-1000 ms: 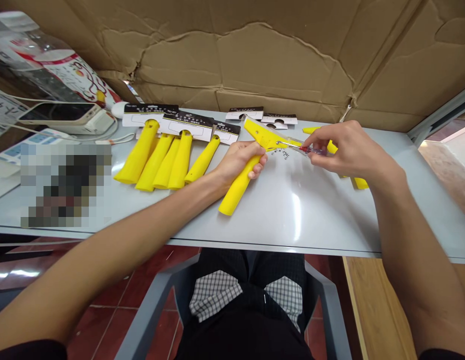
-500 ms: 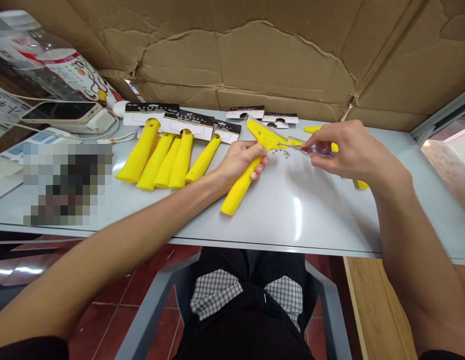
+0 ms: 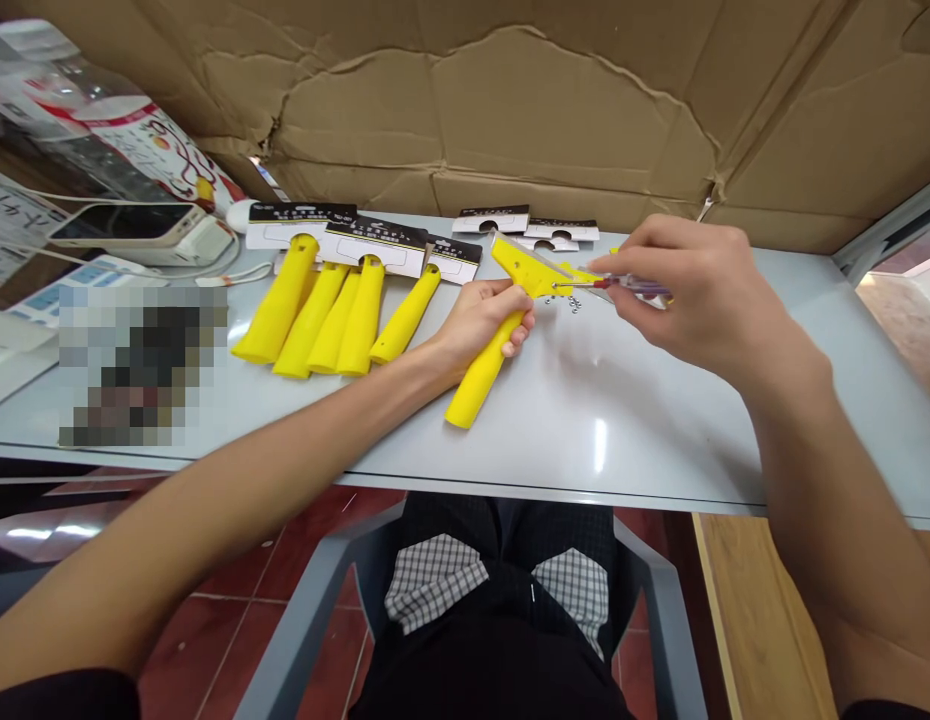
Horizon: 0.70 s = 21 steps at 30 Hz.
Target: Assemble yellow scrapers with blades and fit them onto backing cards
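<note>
My left hand (image 3: 495, 318) is closed round the neck of a yellow scraper (image 3: 480, 382), whose handle slants toward me over the table. A pale strip runs along the far edge of its wide head. In my right hand (image 3: 682, 280) a screwdriver (image 3: 607, 285) with a clear and red handle is gripped by the fingertips. Its thin shaft points left, and the tip is at a spot on the scraper's head, where a small screw (image 3: 555, 286) seems to sit. Several small silver screws (image 3: 574, 305) lie on the table just below the head.
Several yellow handles (image 3: 352, 325) with black-and-white cards (image 3: 375, 248) lie to the left. More cards (image 3: 491, 219) rest against the cardboard wall (image 3: 570, 110). A phone (image 3: 124, 226), a cable and bottles (image 3: 142, 140) stand at far left, near a blurred patch.
My right hand has shifted and turned slightly on the screwdriver, with its fingers higher. The tip stays at the scraper's head. My left hand holds the scraper almost unmoved.
</note>
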Each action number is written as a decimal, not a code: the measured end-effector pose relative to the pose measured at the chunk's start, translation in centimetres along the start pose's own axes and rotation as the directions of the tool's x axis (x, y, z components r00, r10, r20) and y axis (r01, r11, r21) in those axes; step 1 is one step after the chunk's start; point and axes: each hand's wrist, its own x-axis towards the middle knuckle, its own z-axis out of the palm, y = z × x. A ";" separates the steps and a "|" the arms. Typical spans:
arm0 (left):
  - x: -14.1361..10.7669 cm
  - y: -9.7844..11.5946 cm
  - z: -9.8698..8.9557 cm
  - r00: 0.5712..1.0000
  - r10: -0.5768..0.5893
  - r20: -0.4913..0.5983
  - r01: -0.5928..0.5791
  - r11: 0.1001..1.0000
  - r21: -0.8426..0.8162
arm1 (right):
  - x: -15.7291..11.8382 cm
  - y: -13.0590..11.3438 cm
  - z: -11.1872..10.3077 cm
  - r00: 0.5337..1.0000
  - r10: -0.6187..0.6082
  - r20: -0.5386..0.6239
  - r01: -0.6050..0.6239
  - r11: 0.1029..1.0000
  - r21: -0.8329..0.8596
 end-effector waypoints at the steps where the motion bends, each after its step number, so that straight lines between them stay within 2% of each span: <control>1: 0.0 -0.1 0.0 1.000 0.006 0.005 -0.006 1.000 -0.004 | 0.1 -0.1 0.0 1.000 0.009 -0.020 -0.009 1.000 0.023; 5: 0.1 -0.2 0.0 1.000 0.006 0.013 -0.006 1.000 0.004 | 0.4 -0.1 0.4 0.997 0.060 -0.053 -0.057 0.997 0.054; 12: 0.0 0.0 0.1 1.000 -0.006 -0.003 0.006 1.000 -0.006 | 0.1 0.2 1.0 0.987 -0.044 -0.152 0.048 0.998 0.026; 18: 0.1 -0.2 0.0 0.999 -0.007 -0.031 0.006 1.000 -0.023 | 0.2 0.2 0.8 0.993 0.042 -0.110 -0.043 0.999 -0.004; 21: 0.2 -0.1 0.1 1.000 -0.010 -0.019 0.010 1.000 -0.023 | 0.4 0.2 0.8 0.990 0.063 -0.128 -0.066 0.998 -0.014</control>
